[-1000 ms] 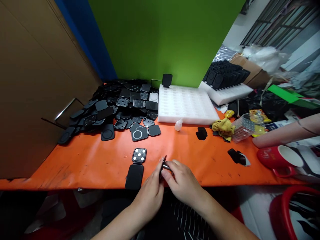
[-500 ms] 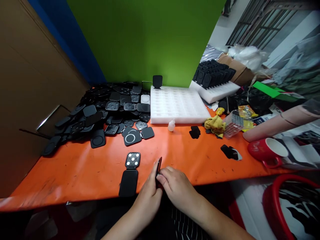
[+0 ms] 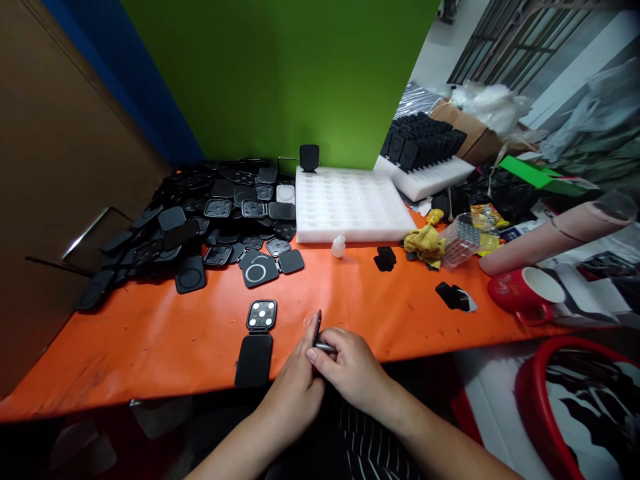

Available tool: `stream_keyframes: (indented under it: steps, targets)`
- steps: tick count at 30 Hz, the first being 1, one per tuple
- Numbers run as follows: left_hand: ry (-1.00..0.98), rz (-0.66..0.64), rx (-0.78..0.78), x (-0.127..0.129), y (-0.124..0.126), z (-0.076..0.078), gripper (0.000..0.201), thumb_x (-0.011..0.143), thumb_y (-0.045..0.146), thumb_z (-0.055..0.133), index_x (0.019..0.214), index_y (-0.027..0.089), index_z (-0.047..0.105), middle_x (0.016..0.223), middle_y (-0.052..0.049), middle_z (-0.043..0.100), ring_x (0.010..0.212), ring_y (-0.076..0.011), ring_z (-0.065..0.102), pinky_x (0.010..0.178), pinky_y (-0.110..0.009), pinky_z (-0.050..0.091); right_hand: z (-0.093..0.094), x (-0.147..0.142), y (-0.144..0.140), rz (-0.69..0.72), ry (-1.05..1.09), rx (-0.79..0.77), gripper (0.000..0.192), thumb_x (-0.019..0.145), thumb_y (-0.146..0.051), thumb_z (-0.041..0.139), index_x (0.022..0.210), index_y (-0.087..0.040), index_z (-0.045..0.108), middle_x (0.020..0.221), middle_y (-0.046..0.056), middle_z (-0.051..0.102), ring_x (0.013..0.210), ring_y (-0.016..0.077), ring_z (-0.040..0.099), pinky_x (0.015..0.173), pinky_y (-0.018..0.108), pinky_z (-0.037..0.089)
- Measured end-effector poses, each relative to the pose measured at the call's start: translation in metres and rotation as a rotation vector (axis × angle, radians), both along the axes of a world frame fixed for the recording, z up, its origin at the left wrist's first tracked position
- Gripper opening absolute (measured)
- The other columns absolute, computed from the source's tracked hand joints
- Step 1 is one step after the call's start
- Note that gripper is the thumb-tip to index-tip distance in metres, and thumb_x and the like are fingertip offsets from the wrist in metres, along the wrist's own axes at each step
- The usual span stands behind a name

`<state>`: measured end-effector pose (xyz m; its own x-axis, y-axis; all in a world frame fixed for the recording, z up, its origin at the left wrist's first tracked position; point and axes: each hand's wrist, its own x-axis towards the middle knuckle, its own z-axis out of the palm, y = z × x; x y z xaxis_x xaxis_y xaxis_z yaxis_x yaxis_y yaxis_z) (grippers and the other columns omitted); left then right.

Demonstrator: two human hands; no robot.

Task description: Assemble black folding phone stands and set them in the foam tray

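Note:
A thin black panel (image 3: 318, 325) stands on edge in my left hand (image 3: 300, 377), whose fingers lie along its far side; its lower part is hidden. Close against it, my right hand (image 3: 353, 365) pinches a short grey ridged rod (image 3: 326, 347) between thumb and fingers. The rod's tip points at the panel; whether they touch I cannot tell. To the left of my hands lies an unfolded black hinged pad (image 3: 254, 360), its upper plate (image 3: 262, 314) carrying several white dots.
A heap of black hinged pads (image 3: 190, 235) fills the left back. Behind the small white bottle (image 3: 339, 247) sits a white foam tray (image 3: 353, 207). Black pieces (image 3: 385, 259), a yellow cloth (image 3: 425, 245), a clear box of small round parts (image 3: 461, 241) and a red mug (image 3: 525, 293) lie rightward.
My right hand has shifted slightly, and the ridged rod now shows between its fingers. The panel stays in my left hand. The whole view has moved a little.

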<state>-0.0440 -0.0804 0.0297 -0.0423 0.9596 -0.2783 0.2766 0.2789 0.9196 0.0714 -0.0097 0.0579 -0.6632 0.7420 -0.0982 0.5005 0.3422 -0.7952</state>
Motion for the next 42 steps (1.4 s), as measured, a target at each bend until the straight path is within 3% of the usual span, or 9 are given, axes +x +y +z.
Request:
stream_keyframes:
  steps: [4,9,11,15,17,25,30,35,42]
  targets:
    - [-0.148,-0.016,0.003,0.001,0.0,0.0,0.067,0.072,0.005,0.04,0.136,0.021,0.024,0.12,-0.007,0.052,0.111,-0.0222,0.047,0.095,-0.038,0.035,-0.011,0.002,-0.002,-0.057,0.137,-0.075,0.022,0.08,-0.029,0.051,0.062,-0.016,0.048,0.062,-0.002,0.047,0.059,0.0096,0.044,0.056,0.022,0.033]
    - [-0.193,0.031,-0.101,0.0,-0.001,0.0,0.079,0.065,0.004,0.041,0.138,0.018,0.014,0.098,-0.005,0.059,0.086,-0.0185,0.055,0.078,-0.033,0.044,-0.023,0.002,0.003,-0.088,0.309,-0.602,0.032,0.089,-0.046,0.029,0.084,-0.019,0.045,0.056,-0.005,0.041,0.046,0.0095,0.045,0.048,0.022,0.037]
    - [-0.055,-0.031,-0.098,-0.002,-0.002,0.002,0.078,0.068,0.005,0.04,0.139,0.02,0.01,0.099,-0.005,0.058,0.087,-0.0184,0.055,0.08,-0.033,0.043,-0.02,0.003,0.006,-0.113,0.27,-0.531,0.034,0.091,-0.045,0.024,0.081,-0.019,0.044,0.058,-0.004,0.044,0.049,0.0099,0.046,0.05,0.023,0.038]
    - [0.282,-0.2,-0.046,-0.006,-0.006,0.006,0.076,0.07,0.005,0.036,0.139,0.022,0.011,0.115,-0.009,0.052,0.102,-0.0208,0.051,0.09,-0.036,0.038,-0.006,0.009,0.011,-0.078,0.05,-0.088,0.029,0.091,-0.033,0.033,0.069,-0.017,0.046,0.07,0.001,0.052,0.066,0.0124,0.048,0.063,0.026,0.036]
    - [0.385,-0.254,-0.018,-0.007,-0.008,0.006,0.073,0.071,0.005,0.035,0.139,0.02,0.012,0.114,-0.011,0.052,0.103,-0.0212,0.051,0.089,-0.036,0.038,-0.002,0.012,0.012,-0.064,0.01,-0.039,0.024,0.089,-0.03,0.039,0.071,-0.017,0.048,0.071,0.001,0.053,0.068,0.0125,0.048,0.064,0.026,0.035]
    - [0.464,-0.3,0.008,-0.007,-0.008,0.003,0.058,0.079,0.013,0.035,0.135,0.019,0.023,0.105,-0.011,0.059,0.092,-0.0227,0.058,0.079,-0.036,0.044,-0.025,0.013,0.008,-0.23,0.315,-0.518,0.03,0.078,-0.044,0.053,0.066,-0.017,0.047,0.056,-0.005,0.041,0.053,0.0081,0.042,0.05,0.021,0.035]
    - [0.059,-0.052,-0.062,-0.005,0.003,-0.003,0.05,0.083,0.035,0.044,0.13,0.021,0.034,0.124,-0.009,0.051,0.115,-0.0238,0.047,0.094,-0.037,0.037,-0.031,0.012,0.007,-0.2,0.466,-0.702,0.039,0.076,-0.055,0.051,0.072,-0.016,0.051,0.053,-0.005,0.041,0.046,0.007,0.039,0.044,0.02,0.031]
    - [-0.386,0.129,-0.204,-0.011,0.014,0.003,0.051,0.084,0.045,0.041,0.121,0.011,0.047,0.107,-0.013,0.063,0.102,-0.0282,0.056,0.083,-0.039,0.046,-0.023,0.016,0.007,-0.258,0.649,-0.897,0.039,0.084,-0.053,0.038,0.078,-0.016,0.05,0.05,-0.008,0.028,0.04,0.0036,0.019,0.04,0.018,0.016]
    - [0.117,-0.008,0.098,-0.01,0.01,0.017,0.037,0.084,0.034,0.043,0.12,0.024,0.051,0.115,-0.005,0.059,0.104,-0.0232,0.055,0.09,-0.036,0.042,-0.009,0.018,-0.003,-0.223,0.487,-0.87,0.041,0.079,-0.052,0.05,0.062,-0.016,0.042,0.052,-0.006,0.038,0.041,0.0034,0.028,0.041,0.019,0.021]
